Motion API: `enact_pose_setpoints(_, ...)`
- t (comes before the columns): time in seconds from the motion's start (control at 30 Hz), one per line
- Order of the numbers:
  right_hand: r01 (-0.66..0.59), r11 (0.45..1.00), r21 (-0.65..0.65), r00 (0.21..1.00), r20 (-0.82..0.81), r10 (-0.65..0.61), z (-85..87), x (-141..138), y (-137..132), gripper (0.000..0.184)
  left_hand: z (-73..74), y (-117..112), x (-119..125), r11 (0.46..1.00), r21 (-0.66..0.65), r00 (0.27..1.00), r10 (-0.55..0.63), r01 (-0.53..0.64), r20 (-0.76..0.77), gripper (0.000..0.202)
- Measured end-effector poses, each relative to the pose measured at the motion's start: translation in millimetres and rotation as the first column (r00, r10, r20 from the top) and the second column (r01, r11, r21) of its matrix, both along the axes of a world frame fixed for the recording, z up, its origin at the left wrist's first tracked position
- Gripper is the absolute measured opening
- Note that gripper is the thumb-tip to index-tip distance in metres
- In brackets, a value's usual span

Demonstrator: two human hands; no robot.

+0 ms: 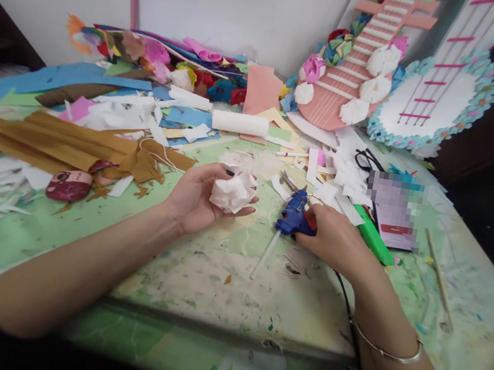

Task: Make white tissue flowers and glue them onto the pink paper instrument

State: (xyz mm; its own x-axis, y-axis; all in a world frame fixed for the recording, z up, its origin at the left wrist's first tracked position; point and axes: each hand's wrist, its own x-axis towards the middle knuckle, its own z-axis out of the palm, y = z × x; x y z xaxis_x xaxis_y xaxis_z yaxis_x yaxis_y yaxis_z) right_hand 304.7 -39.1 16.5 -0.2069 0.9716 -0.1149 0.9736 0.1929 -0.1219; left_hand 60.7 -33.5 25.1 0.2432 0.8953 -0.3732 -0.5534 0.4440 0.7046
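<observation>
White crumpled paper, shaped like a flower (232,192), sits in our left hand (195,198) in the head view, the fingers and thumb curled round it; its form is rounded, with no clear long axis, and ruffled folds face up toward us. Our right hand (338,235) is closed on the handle of a blue glue gun (292,214); the hands are apart, the paper flower left of the gun, a narrow gap between them.

The gun's nozzle points away from us and slightly right; its long axis slants back down to the left, drawn out by a pale glue stick (265,256) protruding from the rear toward the near edge of the table (211,286); a dark cord (345,293) drops past that edge below our right wrist.

Room for moving lies between our forearms, where the stained surface stretches to the front edge; beyond the nozzle, scissors (286,180) and white scraps (338,162) crowd close; on the right, a green strip (371,236) and a phone (391,212) hem in our knuckles; on the left, brown crepe paper (46,142) and a dark red case (69,185) bound the space; along the back stand two paper guitars (332,101).
</observation>
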Motion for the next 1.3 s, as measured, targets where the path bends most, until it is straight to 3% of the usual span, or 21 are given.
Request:
enact_pose_setpoints(0.2,0.003,0.999,0.040,1.000,0.017,-0.004,8.3,-5,-5,0.012,1.6,1,0,1.000,-0.011,0.999,-0.010,0.011,0.043,0.027)
enact_pose_setpoints(0.33,0.076,0.990,0.118,0.987,-0.153,-0.057,17.4,-4,-9,0.015,0.8,1,-1,1.000,0.013,0.998,-0.024,0.024,0.054,0.029)
enact_pose_setpoints(0.43,0.168,0.979,0.117,0.926,-0.358,-0.116,20.8,-2,-11,0.021,-0.1,0,-2,0.999,0.039,0.999,-0.021,0.020,0.036,0.030)
enact_pose_setpoints(0.53,0.194,0.981,0.013,0.773,-0.618,-0.145,21.2,-3,-11,0.025,-0.4,-1,-2,0.998,0.048,0.999,-0.029,0.027,0.027,0.030)
enact_pose_setpoints(0.63,0.154,0.987,-0.054,0.514,-0.848,-0.127,20.5,-7,-11,0.027,0.6,-1,-1,0.998,0.049,0.999,-0.041,0.039,0.033,0.032)
enact_pose_setpoints(0.77,0.115,0.992,-0.051,0.219,-0.973,-0.076,16.9,-9,-15,0.028,3.6,-1,1,0.999,0.031,0.999,-0.026,0.025,0.023,0.032)
enact_pose_setpoints(0.83,0.073,0.995,-0.071,0.143,-0.987,-0.080,14.2,-8,-19,0.027,4.8,-1,3,1.000,0.015,1.000,-0.020,0.020,0.018,0.032)
enact_pose_setpoints(1.03,-0.276,0.959,-0.070,0.274,-0.962,0.009,9.8,-8,-30,0.029,3.5,1,3,0.999,0.000,0.997,-0.032,0.032,0.069,0.029)
enact_pose_setpoints(1.3,-0.256,0.966,0.039,0.433,-0.889,0.151,-2.4,-18,-30,0.022,-1.9,2,4,0.998,-0.021,0.992,-0.059,0.061,0.113,0.028)
